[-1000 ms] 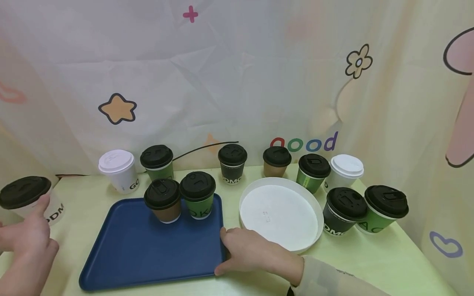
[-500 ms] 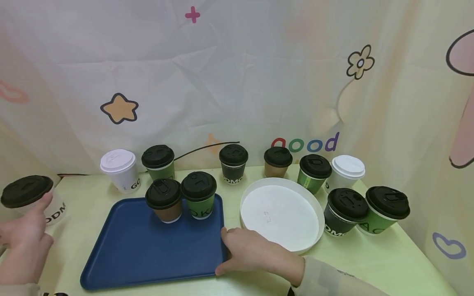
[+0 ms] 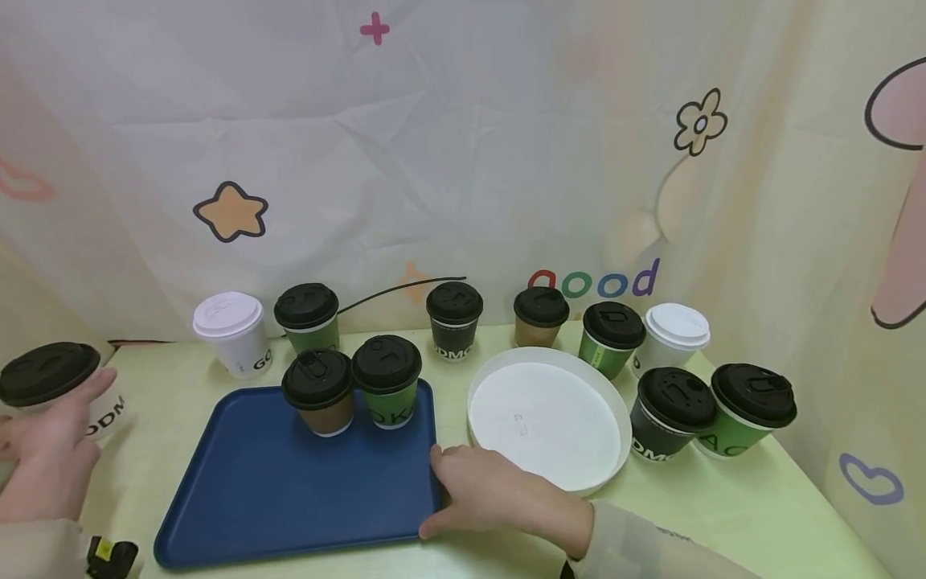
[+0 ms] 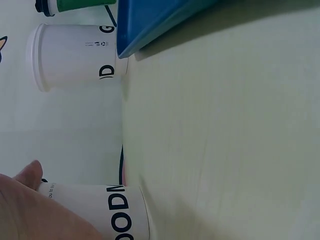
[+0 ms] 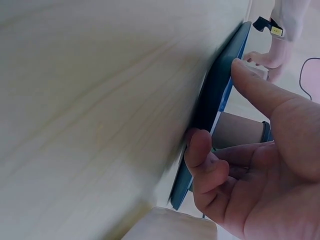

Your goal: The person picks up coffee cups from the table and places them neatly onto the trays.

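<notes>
The left hand [image 3: 51, 450] is at the left cup [image 3: 108, 412], a white one with a black lid, upright at the left end of the bench [image 3: 767, 515]. Its thumb is straight and spread; the fingers are partly out of sight, so whether it grips the cup I cannot tell. The right hand [image 3: 485, 490] holds the right edge of the blue tray [image 3: 289, 490], thumb at the near corner, fingers curled against the side.

Near the tray's far right corner a brown cup [image 3: 329, 414] and a green cup [image 3: 391, 406] stand on it side by side, both black-lidded. A white dish [image 3: 564, 426] lies just right of the tray. Behind the tray are a white-lidded cup [image 3: 239, 346] and a rear green cup [image 3: 316, 331]; a rear dark cup [image 3: 454, 338] and a rear brown cup [image 3: 535, 331] stand farther right. Right of the dish, a front dark cup [image 3: 654, 438] and a front green cup [image 3: 734, 434] stand close together. A printed curtain [image 3: 448, 161] hangs behind the bench
</notes>
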### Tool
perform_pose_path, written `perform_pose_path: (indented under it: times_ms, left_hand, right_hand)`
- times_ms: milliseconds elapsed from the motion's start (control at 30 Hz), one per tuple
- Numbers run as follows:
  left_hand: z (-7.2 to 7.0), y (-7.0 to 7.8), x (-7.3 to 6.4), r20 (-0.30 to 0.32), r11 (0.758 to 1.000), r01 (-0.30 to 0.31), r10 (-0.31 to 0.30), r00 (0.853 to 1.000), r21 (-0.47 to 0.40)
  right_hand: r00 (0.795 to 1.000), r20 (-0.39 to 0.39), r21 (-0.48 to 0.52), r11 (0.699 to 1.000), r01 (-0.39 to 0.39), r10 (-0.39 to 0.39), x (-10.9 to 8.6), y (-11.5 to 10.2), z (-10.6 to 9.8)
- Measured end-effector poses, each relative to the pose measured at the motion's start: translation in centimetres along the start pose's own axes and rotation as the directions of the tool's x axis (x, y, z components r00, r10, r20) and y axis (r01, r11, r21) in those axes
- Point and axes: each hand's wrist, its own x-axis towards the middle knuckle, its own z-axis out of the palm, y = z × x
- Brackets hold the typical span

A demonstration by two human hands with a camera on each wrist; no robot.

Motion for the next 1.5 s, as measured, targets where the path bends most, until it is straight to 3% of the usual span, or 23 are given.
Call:
perform_pose_path:
  times_ms: [167, 367, 567, 800, 1000, 1200, 1500]
  left_hand:
    - [0.4, 0.2, 0.7, 0.009, 1.0, -0.029, 0.029, 1.0, -0.007]
    - [0.5, 0.4, 1.1, 0.063, 0.998, -0.059, 0.059, 0.996, -0.011]
    - [0.2, 0.3, 2.1, 0.055, 0.997, -0.077, 0.077, 0.995, -0.007]
    - [-0.1, 0.3, 2.9, 0.1, 0.988, -0.095, 0.107, 0.989, -0.118]
    - [0.0, 0.0, 2.9, 0.127, 0.986, -0.145, 0.156, 0.98, -0.086]
    - [0.5, -0.2, 2.0, 0.17, 0.977, -0.212, 0.213, 0.962, -0.025]
    - [0.7, -1.4, 0.3, 0.272, 0.962, -0.264, 0.273, 0.923, -0.071]
  right_hand:
    - [1.0, -0.005, -0.003, 1.0, -0.002, 0.002, 0.0, 0.0, 0.0]
    - [1.0, -0.005, -0.011, 1.0, 0.002, -0.002, 0.1, 0.1, 0.0]
    - [1.0, 0.0, -0.01, 1.0, -0.001, 0.001, 0.1, 0.1, 0.1]
    - [1.0, 0.002, -0.02, 1.0, -0.006, 0.007, 0.1, 0.0, 0.0]
    - [1.0, 0.006, -0.02, 1.0, -0.014, 0.014, 0.0, 0.0, 0.0]
    - [1.0, -0.003, -0.022, 1.0, -0.01, 0.009, -0.1, 0.1, 0.1]
    - [1.0, 0.001, -0.015, 1.0, -0.001, 0.001, -0.1, 0.0, 0.0]
